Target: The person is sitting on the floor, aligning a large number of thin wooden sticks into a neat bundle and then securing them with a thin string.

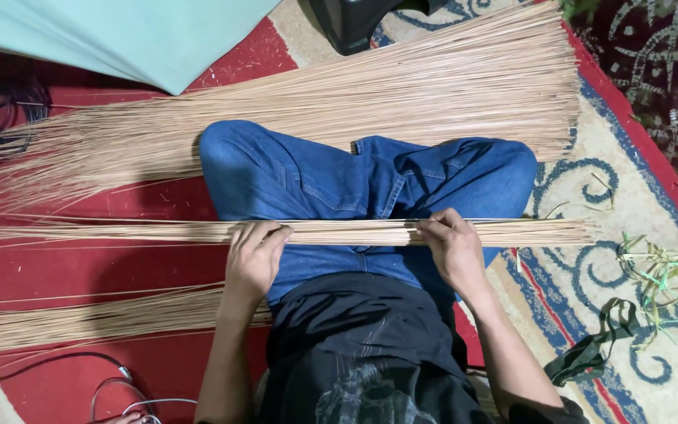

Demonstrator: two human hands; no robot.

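Both hands gripping stick bundle (339, 232) across lap, evening it out.
Left hand (254, 255), right hand (450, 247) closed on it; next likely needs tying.

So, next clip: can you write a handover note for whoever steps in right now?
Left hand and right hand: both gripping a thin bundle of sticks laid flat across the lap.
Big stick pile lies beyond the knees on the red carpet; a smaller pile sits by the left side.
Done: one bundle gathered.
Left: both piles are loose; bundle shows no tie.
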